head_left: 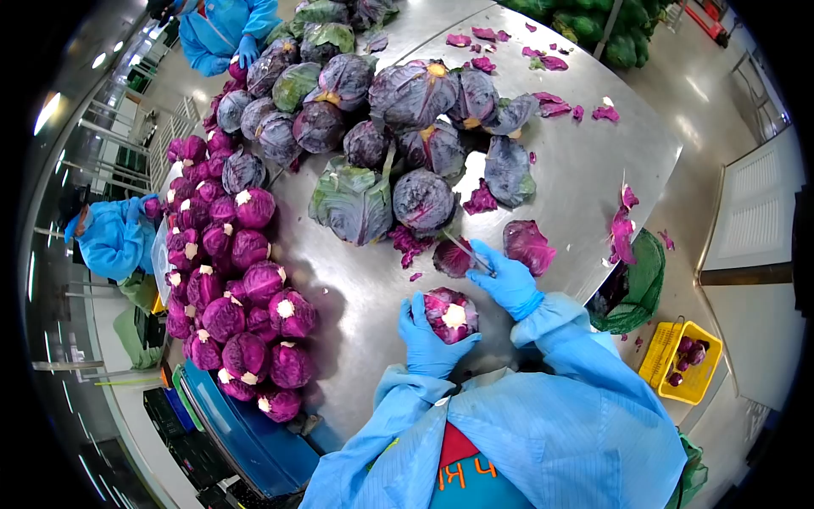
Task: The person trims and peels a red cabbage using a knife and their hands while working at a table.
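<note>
My left hand [428,339], in a blue glove, is wrapped round the side of a red cabbage [452,316]. The pale cut stem of this cabbage faces up. In my gloved right hand [507,284] is a knife [469,252], its thin blade pointing up and to the left, away from the cabbage. Just beyond the blade lies a loose purple leaf [452,258], and a larger leaf [529,247] rests past my right hand. An untrimmed dark cabbage [423,200] sits farther out.
Trimmed red cabbages [246,356] are heaped on the left of the metal table [356,297]. Untrimmed ones [415,93] pile up at the far side. A green mesh bag [649,280] hangs by the right edge, near a yellow crate [708,373]. Two people in blue [114,237] stand at left.
</note>
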`<state>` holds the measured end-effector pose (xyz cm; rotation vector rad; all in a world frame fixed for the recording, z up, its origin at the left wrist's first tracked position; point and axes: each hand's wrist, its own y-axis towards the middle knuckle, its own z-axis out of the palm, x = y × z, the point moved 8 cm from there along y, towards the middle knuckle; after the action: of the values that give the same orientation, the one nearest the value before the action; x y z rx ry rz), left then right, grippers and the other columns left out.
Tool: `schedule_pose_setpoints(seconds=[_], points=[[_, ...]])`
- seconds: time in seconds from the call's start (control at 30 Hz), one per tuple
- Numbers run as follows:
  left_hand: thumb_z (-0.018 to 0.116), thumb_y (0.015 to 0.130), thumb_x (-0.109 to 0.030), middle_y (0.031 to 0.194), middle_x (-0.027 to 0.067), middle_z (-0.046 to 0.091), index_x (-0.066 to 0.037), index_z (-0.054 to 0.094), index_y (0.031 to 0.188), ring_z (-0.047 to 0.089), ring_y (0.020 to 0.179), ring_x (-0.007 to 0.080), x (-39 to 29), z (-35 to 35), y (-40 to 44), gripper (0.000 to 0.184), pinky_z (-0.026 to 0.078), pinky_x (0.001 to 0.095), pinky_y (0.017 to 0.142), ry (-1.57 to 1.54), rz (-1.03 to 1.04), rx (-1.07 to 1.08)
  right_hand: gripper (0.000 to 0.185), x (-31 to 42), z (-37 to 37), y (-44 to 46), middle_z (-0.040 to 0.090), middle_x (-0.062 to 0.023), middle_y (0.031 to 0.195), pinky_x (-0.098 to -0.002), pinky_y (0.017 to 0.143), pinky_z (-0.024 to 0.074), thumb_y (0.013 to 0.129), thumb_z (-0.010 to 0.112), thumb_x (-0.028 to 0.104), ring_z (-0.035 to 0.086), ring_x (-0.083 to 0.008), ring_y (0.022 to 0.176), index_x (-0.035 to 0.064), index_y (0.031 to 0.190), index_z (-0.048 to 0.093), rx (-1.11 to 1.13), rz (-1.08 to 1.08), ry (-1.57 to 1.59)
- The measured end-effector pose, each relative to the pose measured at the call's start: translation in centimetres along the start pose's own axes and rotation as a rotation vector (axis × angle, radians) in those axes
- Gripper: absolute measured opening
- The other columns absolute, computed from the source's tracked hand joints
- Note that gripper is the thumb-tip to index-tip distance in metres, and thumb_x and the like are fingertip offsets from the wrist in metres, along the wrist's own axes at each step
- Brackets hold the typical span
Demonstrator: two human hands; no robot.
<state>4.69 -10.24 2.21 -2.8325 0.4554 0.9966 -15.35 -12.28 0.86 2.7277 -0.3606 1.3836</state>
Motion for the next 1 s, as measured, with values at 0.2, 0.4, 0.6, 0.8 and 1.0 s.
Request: schedule_pose_setpoints(seconds=[0.2, 0.4, 0.6, 0.8, 1.0], points=[[0.091, 0.05, -0.046, 0.137, 0.0253, 0.031, -0.001, 0.031, 0.14, 0.033, 0.128, 0.0412, 2.5, -0.9, 0.5, 0.117, 0.032, 0.0468, 0.109, -0.186, -0.095, 0.108, 0.045, -0.6, 4.2, 3.6, 0.059, -0.0023, 0.129, -0.0426, 0.095, 0.0417, 0.086, 0.049, 0.015, 0.056, -0.0249, 0.108, 0.0309, 0.127, 0.058, 0.093, -0.276, -0.509], [0.09, 0.05, -0.046, 0.137, 0.0243, 0.037, 0.003, 0.038, 0.135, 0.038, 0.129, 0.0382, 0.5, -3.9, 3.2, 0.111, 0.035, 0.0443, 0.108, 0.237, 0.147, 0.028, 0.047, -5.2, -2.8, -0.6, 0.055, 0.0018, 0.135, -0.0585, 0.106, 0.0245, 0.087, 0.045, 0.011, 0.054, -0.0223, 0.117, 0.0315, 0.127, 0.058, -0.182, -0.031, -0.695], [0.089, 0.05, -0.05, 0.133, 0.0235, 0.035, 0.003, 0.038, 0.13, 0.043, 0.121, 0.0387, 2.0, -0.2, 3.0, 0.109, 0.037, 0.0429, 0.104, -0.255, 0.112, 0.359, 0.058, -15.6, -11.2, -11.9, 0.048, -0.0046, 0.142, -0.0462, 0.099, 0.0362, 0.084, 0.053, 0.013, 0.051, -0.0208, 0.117, 0.0335, 0.138, 0.048, -0.304, 0.466, -0.838], [0.09, 0.048, -0.047, 0.125, 0.0217, 0.039, 0.002, 0.034, 0.132, 0.044, 0.116, 0.0368, 0.3, 0.1, 1.6, 0.112, 0.038, 0.0433, 0.102, -0.314, -0.055, 0.191, 0.035, -9.8, -14.8, -12.8, 0.062, -0.0167, 0.115, -0.0365, 0.083, 0.0482, 0.093, 0.059, 0.019, 0.061, -0.0305, 0.093, 0.0107, 0.128, 0.057, -0.725, 0.199, -0.267], [0.087, 0.051, -0.049, 0.134, 0.0256, 0.037, 0.003, 0.032, 0.135, 0.04, 0.122, 0.0417, -1.0, 0.3, 0.6, 0.113, 0.035, 0.047, 0.104, -0.034, -0.055, 0.106, 0.051, -2.0, 0.2, -9.4, 0.065, -0.0142, 0.082, -0.0467, 0.068, 0.0494, 0.094, 0.041, 0.056, 0.063, -0.0356, 0.076, 0.0112, 0.088, 0.066, 0.126, 0.199, -0.169]])
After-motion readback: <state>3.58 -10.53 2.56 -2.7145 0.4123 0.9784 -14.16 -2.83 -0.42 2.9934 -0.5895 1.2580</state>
